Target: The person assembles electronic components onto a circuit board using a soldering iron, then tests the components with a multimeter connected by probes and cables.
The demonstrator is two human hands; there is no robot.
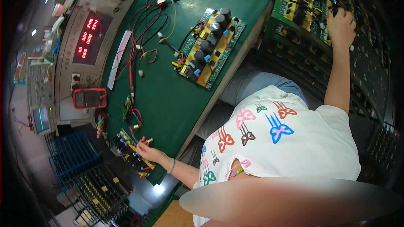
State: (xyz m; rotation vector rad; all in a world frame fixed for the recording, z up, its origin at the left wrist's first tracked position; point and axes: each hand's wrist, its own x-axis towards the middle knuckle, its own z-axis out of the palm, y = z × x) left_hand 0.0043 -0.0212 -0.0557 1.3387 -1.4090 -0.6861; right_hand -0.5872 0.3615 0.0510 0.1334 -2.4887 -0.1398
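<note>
At the lower left, my left hand [149, 151] is over a circuit board [136, 159] with yellow and black parts. Its fingers are pinched together by a small pale connector [150, 140]; a red wire runs down to this spot. My right arm reaches out to the upper right. There my right hand [343, 27] has its fingers curled down onto a circuit board [326, 6] among several in a green-edged rack, the fingertips partly hidden by components. A larger circuit board [212, 50] with black capacitors and yellow parts lies on the green mat [164, 88].
Red and black wires [132, 59] trail along the mat beside a white strip [119, 59]. A power instrument [86, 38] with red digits, a red-framed multimeter [90, 98] and an oscilloscope [41, 120] line the left. Blue and black racks [73, 153] stand at the lower left.
</note>
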